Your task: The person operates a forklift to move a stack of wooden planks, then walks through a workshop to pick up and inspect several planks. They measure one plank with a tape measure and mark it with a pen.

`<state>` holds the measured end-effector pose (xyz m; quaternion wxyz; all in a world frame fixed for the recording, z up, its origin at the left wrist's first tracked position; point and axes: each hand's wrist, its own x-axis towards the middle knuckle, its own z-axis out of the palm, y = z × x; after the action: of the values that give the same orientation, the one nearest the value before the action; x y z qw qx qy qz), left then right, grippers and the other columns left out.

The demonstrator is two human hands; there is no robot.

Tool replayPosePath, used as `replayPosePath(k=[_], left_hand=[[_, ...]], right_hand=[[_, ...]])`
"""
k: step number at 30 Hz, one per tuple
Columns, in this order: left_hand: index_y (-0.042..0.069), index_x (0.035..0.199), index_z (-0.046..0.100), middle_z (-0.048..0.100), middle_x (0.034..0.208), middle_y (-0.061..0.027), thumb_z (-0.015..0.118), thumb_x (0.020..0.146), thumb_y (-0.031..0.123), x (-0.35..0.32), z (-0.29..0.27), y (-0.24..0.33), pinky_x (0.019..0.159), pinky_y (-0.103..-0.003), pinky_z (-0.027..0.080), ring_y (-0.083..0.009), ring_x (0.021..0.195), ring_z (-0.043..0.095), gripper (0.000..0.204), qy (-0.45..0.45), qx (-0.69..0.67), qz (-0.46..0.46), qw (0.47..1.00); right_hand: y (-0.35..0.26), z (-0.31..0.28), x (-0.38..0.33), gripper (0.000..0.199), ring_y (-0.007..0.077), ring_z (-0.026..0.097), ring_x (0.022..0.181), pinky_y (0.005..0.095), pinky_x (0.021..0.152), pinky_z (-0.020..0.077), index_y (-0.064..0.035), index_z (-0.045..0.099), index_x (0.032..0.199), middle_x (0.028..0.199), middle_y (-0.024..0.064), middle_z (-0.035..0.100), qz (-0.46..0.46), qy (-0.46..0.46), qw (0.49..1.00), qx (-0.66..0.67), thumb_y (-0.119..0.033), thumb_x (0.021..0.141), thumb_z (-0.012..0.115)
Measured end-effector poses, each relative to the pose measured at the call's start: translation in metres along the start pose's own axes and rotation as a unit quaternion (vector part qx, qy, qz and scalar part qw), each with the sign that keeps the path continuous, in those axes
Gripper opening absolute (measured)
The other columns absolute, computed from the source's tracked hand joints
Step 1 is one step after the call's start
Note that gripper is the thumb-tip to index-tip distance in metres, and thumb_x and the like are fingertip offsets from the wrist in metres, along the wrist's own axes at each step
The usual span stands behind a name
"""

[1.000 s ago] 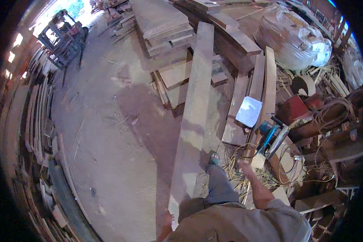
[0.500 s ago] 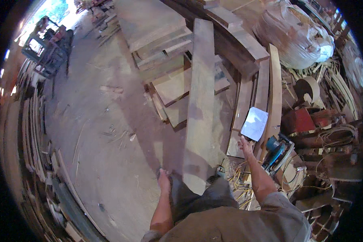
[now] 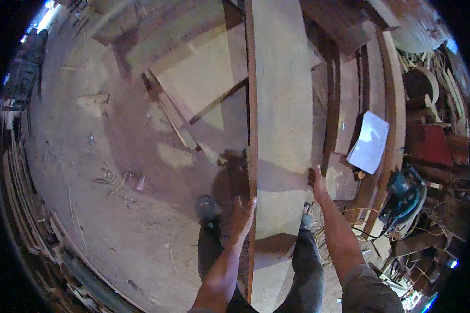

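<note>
A long, wide, pale wooden plank [image 3: 282,115] runs away from me, between my legs at its near part. My left hand [image 3: 241,216] is at its left edge, fingers stretched out and apart, the tips against the dark narrow side. At the opposite edge is my right hand [image 3: 318,183], one finger extended and the others turned toward the wood; its fingertips are partly hidden in shadow. Neither hand is visibly wrapped round the plank. A white sheet of paper [image 3: 369,142] lies on timber to the right, apart from my hand.
Stacked broad boards [image 3: 198,73] lie ahead on the left. Long beams [image 3: 394,104] run along the right. A blue-green power saw [image 3: 403,190] with yellow cords sits at the near right, beside a red object [image 3: 428,145] and scrap wood. Thin strips [image 3: 23,182] line the left side.
My right hand has left the paper's near edge and come to the plank's right edge. My left hand has moved forward to its left edge. The view is lower and closer over the plank.
</note>
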<state>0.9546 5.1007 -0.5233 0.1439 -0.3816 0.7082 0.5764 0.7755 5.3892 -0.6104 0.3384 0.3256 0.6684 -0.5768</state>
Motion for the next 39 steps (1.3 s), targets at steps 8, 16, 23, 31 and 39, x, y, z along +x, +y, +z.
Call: replayPosePath(k=[8,16,23,31,39], left_hand=[[-0.002,0.105,0.059,0.064,0.088,-0.0106,0.072,0.083,0.037,0.028,0.035,0.008,0.071,-0.034,0.049,-0.0208,0.077,0.060,0.047,0.063,-0.150,0.007,0.987],[-0.002,0.106,0.057,0.062,0.090,-0.0097,0.071,0.084,0.040,0.018,0.038,0.009,0.072,-0.033,0.047,-0.0197,0.080,0.058,0.049,0.067,-0.126,0.040,0.989],[0.004,0.134,0.043,0.057,0.116,-0.0096,0.065,0.089,0.030,-0.059,0.023,-0.128,0.091,-0.035,0.043,-0.0210,0.106,0.054,0.056,-0.045,-0.148,-0.084,0.984],[0.001,0.128,0.047,0.056,0.120,-0.0117,0.073,0.084,0.021,-0.151,0.030,-0.233,0.087,-0.037,0.049,-0.0229,0.107,0.058,0.055,-0.081,-0.227,-0.211,0.947],[0.001,0.125,0.051,0.055,0.123,-0.0122,0.069,0.087,0.028,-0.070,-0.016,-0.124,0.092,-0.034,0.045,-0.0209,0.109,0.055,0.050,-0.010,-0.147,-0.121,0.982]], right_hand=[[0.005,0.060,-0.002,0.069,0.0299,0.049,0.121,0.0437,0.099,0.0419,-0.0031,0.039,0.139,0.134,0.0158,0.048,0.044,-0.062,0.986,0.146,-0.056,0.095,0.035],[0.026,0.047,0.021,0.068,0.0290,0.048,0.121,0.0435,0.100,0.0403,-0.0036,0.045,0.136,0.134,0.0134,0.050,-0.013,-0.031,0.992,0.123,-0.055,0.094,0.034],[0.151,0.021,-0.093,0.073,0.0285,0.044,0.125,0.0430,0.103,0.0363,-0.0039,0.041,0.139,0.140,0.0140,0.045,0.060,-0.020,0.989,0.131,-0.060,0.093,0.036],[0.220,0.015,-0.176,0.078,0.0288,0.039,0.130,0.0434,0.106,0.0325,-0.0033,0.037,0.142,0.144,0.0141,0.039,0.174,-0.046,0.968,0.176,-0.062,0.091,0.040],[0.133,0.000,-0.081,0.084,0.0291,0.034,0.135,0.0437,0.109,0.0287,-0.0028,0.032,0.145,0.148,0.0143,0.034,-0.010,-0.191,0.959,0.208,-0.064,0.088,0.045]])
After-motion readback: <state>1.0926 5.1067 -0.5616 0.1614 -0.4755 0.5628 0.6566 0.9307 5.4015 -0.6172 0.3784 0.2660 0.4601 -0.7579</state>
